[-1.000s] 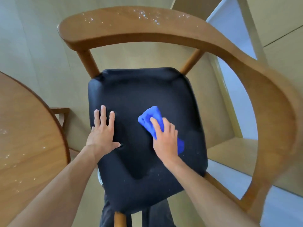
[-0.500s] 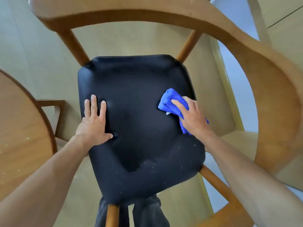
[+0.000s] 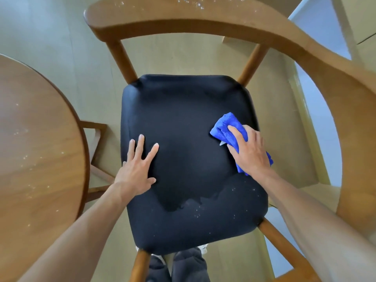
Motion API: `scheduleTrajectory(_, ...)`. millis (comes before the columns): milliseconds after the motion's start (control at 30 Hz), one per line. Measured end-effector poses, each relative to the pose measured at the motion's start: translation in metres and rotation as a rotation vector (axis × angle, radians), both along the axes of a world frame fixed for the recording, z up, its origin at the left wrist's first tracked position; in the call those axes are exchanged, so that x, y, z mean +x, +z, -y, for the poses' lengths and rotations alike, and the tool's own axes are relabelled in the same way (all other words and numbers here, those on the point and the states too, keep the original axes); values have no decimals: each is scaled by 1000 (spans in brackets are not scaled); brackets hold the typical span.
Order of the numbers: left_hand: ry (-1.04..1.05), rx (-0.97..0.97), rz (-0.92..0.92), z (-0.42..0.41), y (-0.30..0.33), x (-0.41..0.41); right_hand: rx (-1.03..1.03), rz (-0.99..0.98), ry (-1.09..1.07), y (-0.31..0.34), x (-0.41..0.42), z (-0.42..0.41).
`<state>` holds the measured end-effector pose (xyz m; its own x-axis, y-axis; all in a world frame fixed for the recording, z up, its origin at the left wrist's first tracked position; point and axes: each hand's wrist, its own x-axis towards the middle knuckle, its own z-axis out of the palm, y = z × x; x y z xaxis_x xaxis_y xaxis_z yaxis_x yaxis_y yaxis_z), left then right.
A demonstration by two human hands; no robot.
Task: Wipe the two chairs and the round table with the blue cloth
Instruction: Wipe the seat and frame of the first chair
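The blue cloth (image 3: 227,129) lies bunched on the black seat (image 3: 183,119) of the chair, near the seat's right edge and about halfway back. The right hand (image 3: 251,152) covers most of it, fingers laid fairly straight over the folds and pressing it flat to the seat rather than pinching it. Toward the seat's left side, the left hand (image 3: 137,171) rests palm down with fingers spread, holding nothing and seemingly steadying the chair.

The step in hand looks like wiping the first chair's seat. White specks (image 3: 227,202) dot the front right of the seat, nearer the person than the cloth, so the next stroke probably needs to draw the cloth toward that front corner with even pressure.

Behind the seat, the curved wooden backrest (image 3: 183,13) carries more pale specks along its top. Left of the seat, the round table (image 3: 36,149) is speckled too, and both appear not yet wiped.
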<state>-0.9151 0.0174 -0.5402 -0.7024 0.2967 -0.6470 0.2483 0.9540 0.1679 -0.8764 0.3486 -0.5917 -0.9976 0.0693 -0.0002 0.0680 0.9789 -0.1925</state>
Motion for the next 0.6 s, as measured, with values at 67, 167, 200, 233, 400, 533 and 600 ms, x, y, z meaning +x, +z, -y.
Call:
scheduleTrajectory(67, -1, -14, -4, -3, -1, 1, 68, -51, -49, -4, 2, 7)
scheduleTrajectory(167, 4, -18, -18, -4, -3, 5, 134, -91, -231, -2, 6, 45)
scheduleTrajectory(200, 5, -14, -23, -4, -4, 5, 124, -84, -291, 1, 9, 63)
scheduleTrajectory(233, 7, -9, -27, -4, -4, 4, 103, -75, -319, 3, 14, 82)
scheduleTrajectory(400, 52, 20, -14, -4, -1, 4, -2, -1, 103, 6, 72, 160)
scheduleTrajectory(533, 49, 3, -13, -3, -1, 4, 5, 137, 697, 12, 55, 94)
scheduleTrajectory(600, 38, -10, -20, -2, -2, 4, 12, 227, 614, 17, 39, 43)
